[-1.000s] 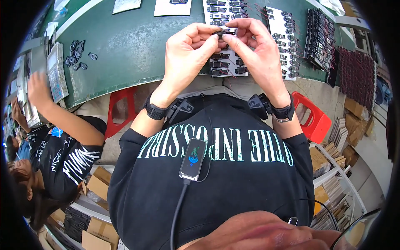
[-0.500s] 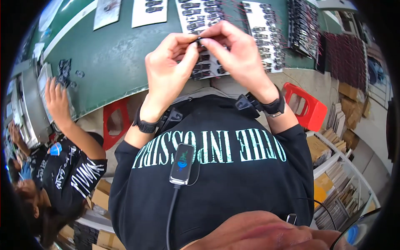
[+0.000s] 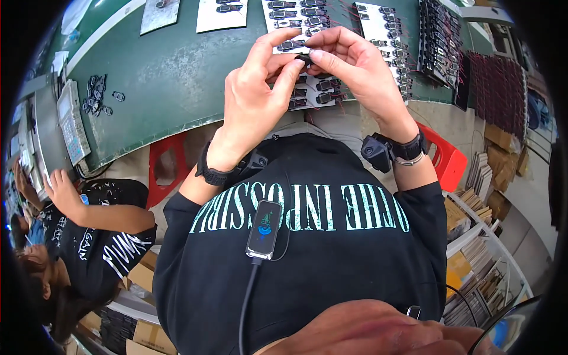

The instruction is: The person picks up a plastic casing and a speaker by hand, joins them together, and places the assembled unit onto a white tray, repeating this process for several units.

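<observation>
My left hand and my right hand meet over the near edge of a green table. Between their fingertips they pinch a small black part; the fingers cover most of it, so its exact kind cannot be made out. Beneath and beyond the hands lies a white board bearing rows of small black modules, some with thin red wires. My hands hide the board's middle.
Right of it lie another white board of modules and a dark stack of wired parts. Loose black pieces lie at left on the green table. A co-worker's hand is at far left. Red stools stand below the table.
Both my hands have shifted slightly right, still pinching the small part, and the right fingers have spread more. The co-worker's hand has drawn back from the loose pieces toward the lower left.
</observation>
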Demonstrator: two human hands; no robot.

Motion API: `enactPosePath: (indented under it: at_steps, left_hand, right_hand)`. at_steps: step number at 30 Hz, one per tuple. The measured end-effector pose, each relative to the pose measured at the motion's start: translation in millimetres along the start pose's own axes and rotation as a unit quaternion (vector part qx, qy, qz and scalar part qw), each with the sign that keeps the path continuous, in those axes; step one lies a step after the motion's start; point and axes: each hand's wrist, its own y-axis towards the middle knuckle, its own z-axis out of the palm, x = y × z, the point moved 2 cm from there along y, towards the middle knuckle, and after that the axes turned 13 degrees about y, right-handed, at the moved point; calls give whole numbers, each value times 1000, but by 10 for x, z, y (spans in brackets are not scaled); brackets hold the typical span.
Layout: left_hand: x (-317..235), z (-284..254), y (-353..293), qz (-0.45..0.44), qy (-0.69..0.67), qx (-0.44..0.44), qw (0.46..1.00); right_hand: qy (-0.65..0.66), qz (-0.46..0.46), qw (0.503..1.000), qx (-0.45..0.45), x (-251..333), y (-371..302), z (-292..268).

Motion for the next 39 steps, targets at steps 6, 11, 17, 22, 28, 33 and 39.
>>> enactPosePath:
  at_steps: [6, 11, 17, 22, 28, 33, 39]
  left_hand:
    - [-12, 61, 13, 46, 51, -29, 997]
    - [-123, 31, 23, 52, -36, -56, 996]
    - [79, -71, 49, 52, -55, -9, 997]
    - [73, -77, 34, 19, -54, 4, 998]
    - [122, -96, 33, 7, -76, -10, 997]
    - [150, -92, -34, -6, -62, -1, 998]
    - [165, -107, -42, -4, -55, -1, 998]
  right_hand:
    - [-218, -144, 965, -26, -65, -44, 82]
    - [-396, -189, 897, -59, 328, -79, -287]
    - [-475, -40, 868, -140, 617, 100, -934]
    - [-553, -109, 823, -74, 465, 130, -1081]
    - [-617, -168, 766, -60, 489, 113, -1051]
    - [-602, -172, 779, -36, 496, 68, -1048]
    - [-623, -160, 765, -40, 519, 62, -1045]
